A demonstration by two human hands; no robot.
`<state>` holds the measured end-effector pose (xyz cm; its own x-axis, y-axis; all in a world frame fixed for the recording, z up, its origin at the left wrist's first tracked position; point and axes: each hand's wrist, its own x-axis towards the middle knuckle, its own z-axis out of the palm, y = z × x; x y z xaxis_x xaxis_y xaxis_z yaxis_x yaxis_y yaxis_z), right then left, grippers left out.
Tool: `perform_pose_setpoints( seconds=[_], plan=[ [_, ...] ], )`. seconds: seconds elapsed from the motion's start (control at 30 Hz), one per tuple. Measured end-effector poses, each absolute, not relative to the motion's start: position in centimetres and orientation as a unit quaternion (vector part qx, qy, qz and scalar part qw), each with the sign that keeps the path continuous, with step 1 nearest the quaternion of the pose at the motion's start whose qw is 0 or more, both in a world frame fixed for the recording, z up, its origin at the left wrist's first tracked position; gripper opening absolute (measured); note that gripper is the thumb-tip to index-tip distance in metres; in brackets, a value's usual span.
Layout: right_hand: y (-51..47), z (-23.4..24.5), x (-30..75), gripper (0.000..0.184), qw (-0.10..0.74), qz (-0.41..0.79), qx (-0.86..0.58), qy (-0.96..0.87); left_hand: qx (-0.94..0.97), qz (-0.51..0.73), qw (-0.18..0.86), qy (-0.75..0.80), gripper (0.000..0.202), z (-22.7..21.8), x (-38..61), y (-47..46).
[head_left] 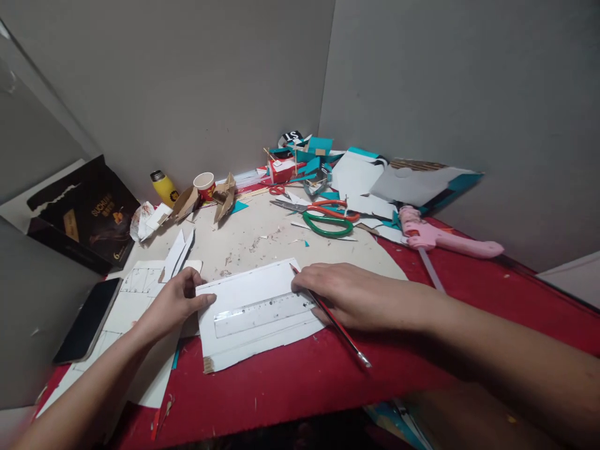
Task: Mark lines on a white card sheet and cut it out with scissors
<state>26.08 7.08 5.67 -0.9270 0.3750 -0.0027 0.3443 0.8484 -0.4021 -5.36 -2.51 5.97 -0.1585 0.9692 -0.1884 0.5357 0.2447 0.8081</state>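
Walls (pixel 210 75) meet behind the red table (pixel 300 394); near its front edge lies white card (pixel 250 284) bearing a ruler (pixel 262 314). The left hand (pixel 175 301) pinches the card; the curled right hand (pixel 347 295) holds a pencil (pixel 343 333).

The pencil (pixel 345 336) is red and black, the card (pixel 253 287) white.

Clear ruler (pixel 262 315) flat on white card (pixel 248 289) (one corner brown), red-black pencil (pixel 344 335) slanting across its right edge
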Motion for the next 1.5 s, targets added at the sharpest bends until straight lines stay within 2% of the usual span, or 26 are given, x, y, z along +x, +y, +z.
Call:
perform_pose_setpoints(
  seconds=[0.1, 0.27, 0.37, 0.47, 0.5, 0.63, 0.77, 0.97, 1.07, 1.23, 1.3, 1.4, 1.5],
  plan=[
    [7.2, 5.5, 26.0, 0.014, 0.058, 0.190, -0.186, -0.962, 0.483, 0.385, 0.402, 0.676, 0.035, 5.3, -5.2, -2.7],
    [7.3, 5.3, 25.8, 0.012, 0.073, 0.199, -0.192, -0.958, 0.417, 0.489, 0.404, 0.651, 0.039, 5.5, -5.1, -2.5],
    [7.3, 5.4, 25.6, 0.015, 0.063, 0.231, -0.199, -0.950, 0.393, 0.530, 0.386, 0.645, 0.039, 6.1, -5.6, -2.1],
    [7.4, 5.7, 25.7, 0.005, 0.067, 0.295, -0.188, -0.934, 0.373, 0.574, 0.344, 0.643, 0.042, 6.7, -7.0, -1.5],
    [7.6, 5.9, 25.8, 0.007, 0.076, 0.318, -0.187, -0.927, 0.367, 0.586, 0.328, 0.644, 0.044, 7.0, -7.6, -1.4],
    [9.5, 5.9, 26.6, 0.020, 0.176, 0.378, -0.235, -0.878, 0.358, 0.602, 0.291, 0.652, 0.046, 7.9, -9.9, -1.4],
    [11.7, 4.7, 26.5, 0.031, 0.280, 0.432, -0.310, -0.799, 0.371, 0.583, 0.304, 0.656, 0.044, 8.6, -10.6, -1.9],
    [10.8, 3.8, 24.6, 0.033, 0.374, 0.365, -0.368, -0.769, 0.389, 0.526, 0.354, 0.669, 0.041, 9.1, -8.7, -2.6],
    [8.7, 4.0, 23.7, 0.034, 0.345, 0.438, -0.334, -0.760, 0.401, 0.503, 0.378, 0.666, 0.039, 9.4, -7.3, -2.6],
    [5.9, 4.6, 23.0, 0.031, 0.195, 0.595, -0.237, -0.743, 0.414, 0.480, 0.421, 0.649, 0.037, 10.4, -5.0, -1.7],
    [5.6, 5.0, 23.1, 0.028, 0.161, 0.631, -0.214, -0.728, 0.411, 0.479, 0.449, 0.633, 0.041, 11.0, -4.4, -0.8],
    [5.9, 5.3, 23.5, 0.031, 0.179, 0.677, -0.238, -0.674, 0.394, 0.506, 0.486, 0.593, 0.046, 11.9, -4.4, 1.0],
    [6.6, 5.2, 23.7, 0.036, 0.277, 0.690, -0.296, -0.600, 0.372, 0.569, 0.502, 0.534, 0.049, 12.2, -4.8, 2.7]
  ],
)
